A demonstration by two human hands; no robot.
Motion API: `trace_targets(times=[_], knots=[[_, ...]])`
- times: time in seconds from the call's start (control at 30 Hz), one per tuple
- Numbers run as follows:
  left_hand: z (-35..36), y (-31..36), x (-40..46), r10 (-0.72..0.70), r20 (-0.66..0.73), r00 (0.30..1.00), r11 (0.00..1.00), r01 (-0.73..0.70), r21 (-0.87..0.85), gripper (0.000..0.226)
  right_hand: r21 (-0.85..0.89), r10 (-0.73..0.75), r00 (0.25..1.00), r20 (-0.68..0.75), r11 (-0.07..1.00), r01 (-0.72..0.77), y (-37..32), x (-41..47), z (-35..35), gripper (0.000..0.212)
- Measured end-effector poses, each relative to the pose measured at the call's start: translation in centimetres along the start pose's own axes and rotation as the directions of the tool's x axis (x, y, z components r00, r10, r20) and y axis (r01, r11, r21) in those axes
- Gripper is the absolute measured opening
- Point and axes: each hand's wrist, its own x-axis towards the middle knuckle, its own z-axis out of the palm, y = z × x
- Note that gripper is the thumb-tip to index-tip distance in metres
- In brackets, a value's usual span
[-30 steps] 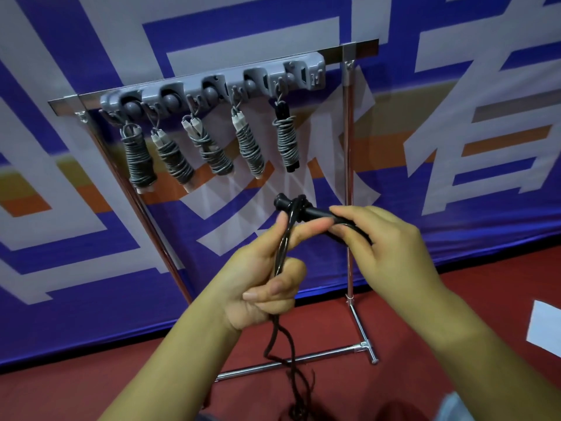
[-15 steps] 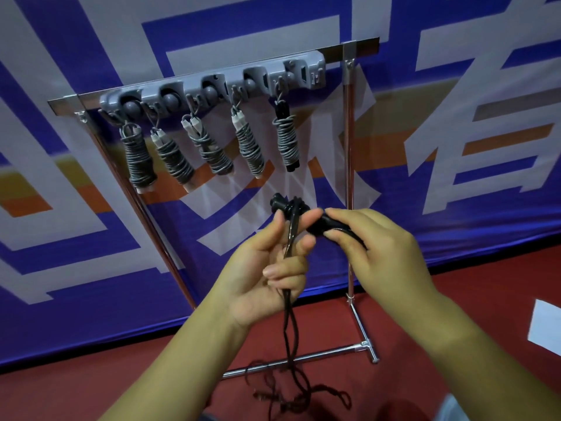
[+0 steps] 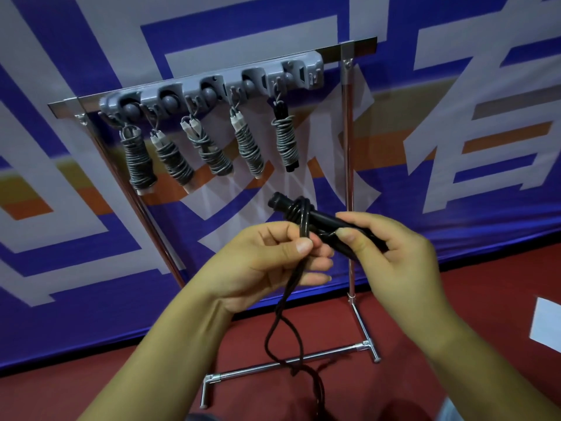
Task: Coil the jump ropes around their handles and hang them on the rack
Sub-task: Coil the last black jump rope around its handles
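My right hand (image 3: 391, 256) grips the black handles (image 3: 321, 218) of a jump rope, held level and pointing left, in front of the rack. A few turns of black rope (image 3: 299, 302) lie round the handles near their left end. My left hand (image 3: 267, 262) pinches the rope just below the handles, between thumb and fingers. The rest of the rope hangs down in a twisted loop to the floor. Behind, the grey hook rail (image 3: 212, 86) on the metal rack (image 3: 349, 165) carries several coiled grey ropes (image 3: 285, 144).
A blue, white and orange banner (image 3: 455, 117) covers the wall behind the rack. The rack's chrome foot bar (image 3: 288, 361) rests on the red floor (image 3: 425, 344). A white sheet (image 3: 546, 326) lies at the right edge. The rail's right-end hook (image 3: 314, 75) has nothing on it.
My left hand has carried the rope round the handles and now pinches it below them. More rope sits wound on the handles. The hanging loop has swung.
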Motion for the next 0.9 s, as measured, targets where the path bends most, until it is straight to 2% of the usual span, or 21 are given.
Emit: trace_targets(times=[0.17, 0.27, 0.33, 0.4, 0.5, 0.53, 0.6, 0.63, 0.8, 0.9], knots=[[0.1, -0.8, -0.3, 0.066, -0.133, 0.989, 0.992, -0.051, 0.115, 0.024, 0.204, 0.207, 0.977, 0.055, 0.955, -0.214, -0.9, 0.1, -0.1, 0.014], [-0.1, -1.1, -0.4, 0.076, -0.149, 0.986, 0.994, -0.064, 0.087, 0.022, 0.274, 0.258, 0.960, 0.108, 0.921, -0.278, -1.1, 0.2, -0.1, 0.015], [-0.2, -1.0, -0.7, 0.050, -0.141, 0.989, 0.998, -0.042, 0.056, 0.018, 0.324, 0.282, 0.950, 0.133, 0.894, -0.311, -1.1, 0.3, -0.2, 0.015], [-0.2, -1.0, -0.9, 0.034, -0.123, 0.992, 0.997, -0.025, 0.074, 0.010, 0.389, 0.323, 0.933, 0.160, 0.848, -0.360, -1.1, 0.5, -0.5, 0.017], [-0.1, -0.9, -1.3, 0.028, -0.121, 0.992, 0.993, -0.014, 0.119, 0.010, 0.456, 0.362, 0.900, 0.240, 0.777, -0.434, -1.3, 0.7, -0.8, 0.024], [-0.1, -0.8, -1.4, 0.033, -0.104, 0.994, 0.993, -0.021, 0.120, 0.012, 0.479, 0.376, 0.887, 0.270, 0.746, -0.462, -1.5, 0.7, -0.9, 0.025], [-0.4, -0.8, -1.6, 0.035, -0.045, 0.998, 0.995, -0.031, 0.092, 0.038, 0.516, 0.407, 0.858, 0.315, 0.685, -0.514, -1.7, 0.9, -1.1, 0.028], [-0.6, -0.8, -1.8, 0.042, -0.015, 0.999, 0.997, -0.040, 0.072, 0.043, 0.526, 0.419, 0.846, 0.330, 0.663, -0.533, -1.9, 0.9, -1.2, 0.028], [-0.5, -0.4, -3.0, 0.101, 0.103, 0.990, 0.993, -0.106, 0.044, 0.034, 0.542, 0.428, 0.810, 0.401, 0.601, -0.587, -2.5, 1.4, -1.5, 0.026], [-0.6, 0.1, -2.6, 0.079, 0.027, 0.997, 0.988, -0.081, 0.128, 0.026, 0.516, 0.408, 0.776, 0.481, 0.584, -0.627, -2.4, 2.0, -1.8, 0.026]])
